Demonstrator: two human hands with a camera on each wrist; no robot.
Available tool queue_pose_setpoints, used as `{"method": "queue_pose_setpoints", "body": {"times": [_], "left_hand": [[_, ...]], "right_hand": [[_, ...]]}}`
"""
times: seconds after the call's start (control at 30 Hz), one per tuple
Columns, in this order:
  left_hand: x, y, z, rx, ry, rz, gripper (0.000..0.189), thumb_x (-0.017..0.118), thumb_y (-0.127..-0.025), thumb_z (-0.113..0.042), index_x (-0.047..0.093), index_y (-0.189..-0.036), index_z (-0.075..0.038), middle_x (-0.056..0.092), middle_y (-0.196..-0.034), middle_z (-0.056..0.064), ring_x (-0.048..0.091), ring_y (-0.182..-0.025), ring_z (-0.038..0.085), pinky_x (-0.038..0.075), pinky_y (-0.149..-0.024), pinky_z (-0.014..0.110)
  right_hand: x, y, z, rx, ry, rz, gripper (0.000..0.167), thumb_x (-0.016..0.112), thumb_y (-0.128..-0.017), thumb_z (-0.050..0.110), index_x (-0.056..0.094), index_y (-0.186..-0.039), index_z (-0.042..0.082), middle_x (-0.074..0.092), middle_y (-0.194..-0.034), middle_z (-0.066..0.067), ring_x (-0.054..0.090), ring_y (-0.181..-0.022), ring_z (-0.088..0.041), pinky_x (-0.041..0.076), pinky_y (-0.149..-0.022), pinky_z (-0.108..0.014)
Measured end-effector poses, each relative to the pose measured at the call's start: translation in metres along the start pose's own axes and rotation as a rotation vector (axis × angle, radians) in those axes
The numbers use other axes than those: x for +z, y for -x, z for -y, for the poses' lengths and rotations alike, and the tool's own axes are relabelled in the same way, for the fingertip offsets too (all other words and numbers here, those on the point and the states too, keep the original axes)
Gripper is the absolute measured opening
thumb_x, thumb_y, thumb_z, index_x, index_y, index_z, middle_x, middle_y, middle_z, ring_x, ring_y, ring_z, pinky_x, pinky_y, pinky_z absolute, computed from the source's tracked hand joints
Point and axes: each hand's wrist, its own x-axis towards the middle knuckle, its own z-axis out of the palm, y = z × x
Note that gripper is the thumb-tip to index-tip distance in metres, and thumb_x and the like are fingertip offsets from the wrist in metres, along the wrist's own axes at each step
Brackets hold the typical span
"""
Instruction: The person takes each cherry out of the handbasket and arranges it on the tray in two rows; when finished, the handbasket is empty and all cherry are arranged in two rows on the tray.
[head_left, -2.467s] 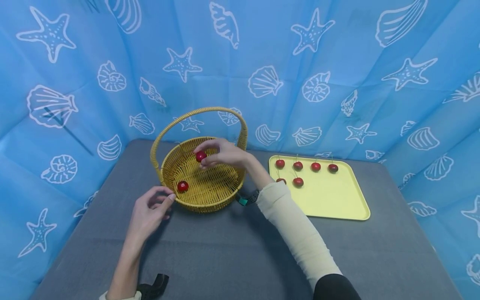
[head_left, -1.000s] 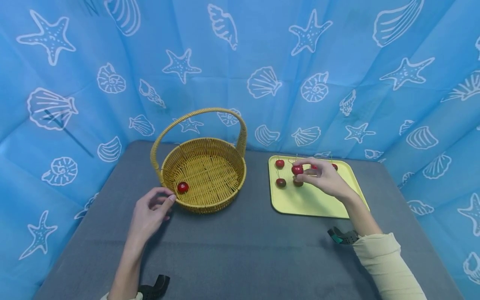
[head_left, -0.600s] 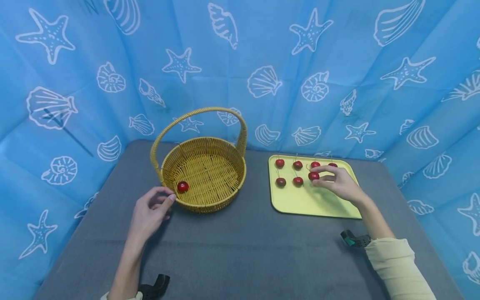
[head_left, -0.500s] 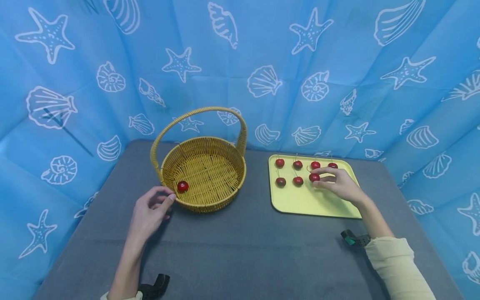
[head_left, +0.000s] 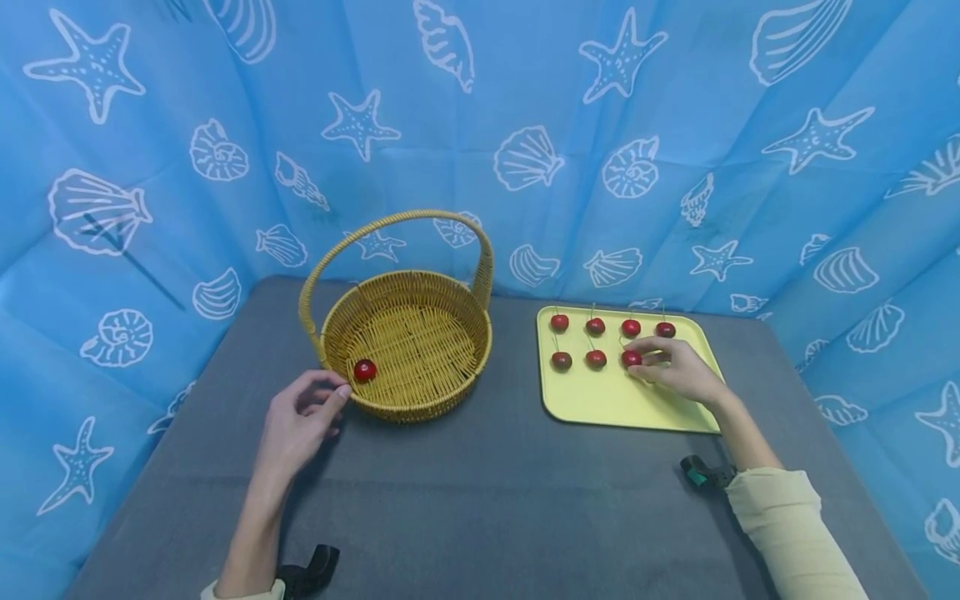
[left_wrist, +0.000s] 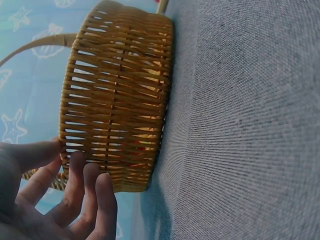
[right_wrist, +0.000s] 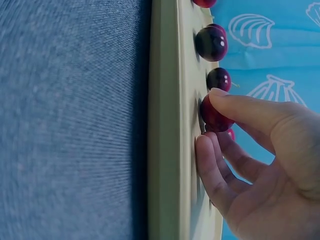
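My left hand pinches the near-left rim of a yellow wicker basket between thumb and index finger, its other fingers loosely bent beside the woven wall in the left wrist view. Inside the basket lies one dark red cherry. Over the yellow tray on the right, my right hand holds a red cherry by thumb and fingertips, low at the tray's surface. Whether that cherry touches the tray is hard to tell. It sits at the right end of the front row, beside another cherry.
A back row of cherries, stems up, lies along the tray's far edge. The basket's tall handle arches over it. Grey cloth covers the table, and a blue shell-print curtain hangs close behind and at both sides.
My right hand has carried a cherry from the basket rightward to the tray, then lowered it at the end of the front row. The left hand has stayed at the basket rim.
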Motion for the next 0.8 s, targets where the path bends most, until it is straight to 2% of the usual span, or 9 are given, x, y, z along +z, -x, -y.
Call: {"method": "queue_pose_setpoints", "body": {"times": [0.37, 0.5, 0.67, 0.8], "left_hand": [[0.0, 0.0, 0.0, 0.011, 0.004, -0.008, 0.033, 0.069, -0.108, -0.038, 0.067, -0.132, -0.015, 0.076, -0.124, 0.021, 0.075, -0.091, 0.018, 0.065, -0.072, 0.028], [0.002, 0.0, 0.0, 0.049, 0.014, -0.029, 0.03, 0.07, -0.108, -0.035, 0.068, -0.129, -0.013, 0.077, -0.118, 0.022, 0.075, -0.089, 0.021, 0.065, -0.07, 0.029], [0.003, 0.0, 0.002, 0.083, 0.021, -0.049, 0.028, 0.07, -0.108, -0.032, 0.07, -0.126, -0.012, 0.077, -0.113, 0.023, 0.075, -0.085, 0.021, 0.064, -0.068, 0.029], [0.003, 0.001, 0.002, 0.083, 0.017, -0.051, 0.027, 0.07, -0.108, -0.032, 0.07, -0.126, -0.012, 0.077, -0.113, 0.023, 0.076, -0.085, 0.022, 0.064, -0.068, 0.028]], "right_hand": [[-0.002, 0.0, 0.002, -0.028, 0.006, 0.004, 0.039, 0.08, -0.099, 0.012, 0.07, -0.134, -0.003, 0.075, -0.129, -0.027, 0.075, -0.113, -0.041, 0.06, -0.086, -0.019], [-0.005, 0.003, 0.004, -0.014, -0.018, 0.01, 0.041, 0.079, -0.101, 0.014, 0.068, -0.137, -0.003, 0.072, -0.132, -0.029, 0.074, -0.115, -0.046, 0.06, -0.082, -0.019], [-0.012, 0.008, 0.01, -0.018, -0.045, 0.001, 0.041, 0.076, -0.102, 0.014, 0.066, -0.138, -0.003, 0.068, -0.135, -0.032, 0.072, -0.116, -0.05, 0.065, -0.079, -0.027], [-0.017, 0.008, 0.017, -0.03, -0.059, -0.007, 0.041, 0.076, -0.103, 0.015, 0.066, -0.139, -0.001, 0.067, -0.138, -0.029, 0.075, -0.114, -0.034, 0.066, -0.079, -0.03]]}}
